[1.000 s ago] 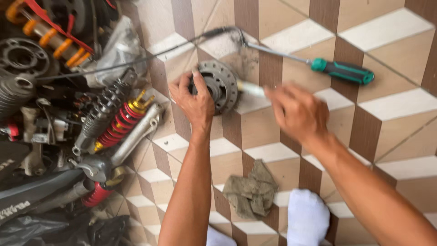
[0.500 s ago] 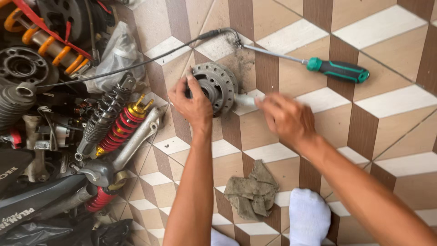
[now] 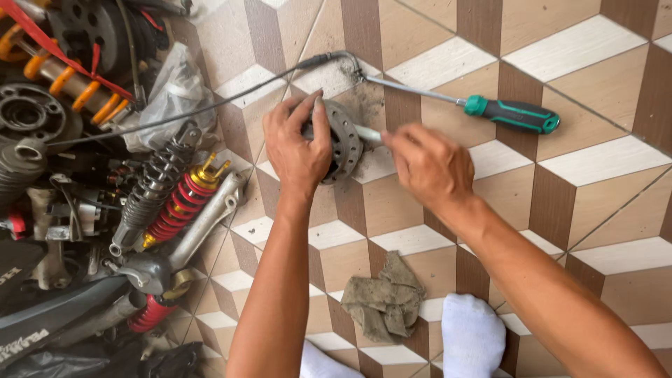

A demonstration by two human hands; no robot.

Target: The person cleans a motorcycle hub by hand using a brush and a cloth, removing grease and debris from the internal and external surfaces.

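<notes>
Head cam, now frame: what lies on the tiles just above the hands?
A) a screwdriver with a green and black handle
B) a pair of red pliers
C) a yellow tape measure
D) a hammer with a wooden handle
A: a screwdriver with a green and black handle lies on the tiled floor beyond the right hand, while the left hand grips the round metal hub.

We had a single head-worn view, which looked steeply down at the tiled floor [image 3: 574,203] from close above. Our left hand [image 3: 297,150] and right hand [image 3: 427,168] filled its middle; beyond the fingertips lay a green-handled screwdriver [image 3: 514,115], and left of the left fingers, motorcycle parts [image 3: 175,203].
</notes>
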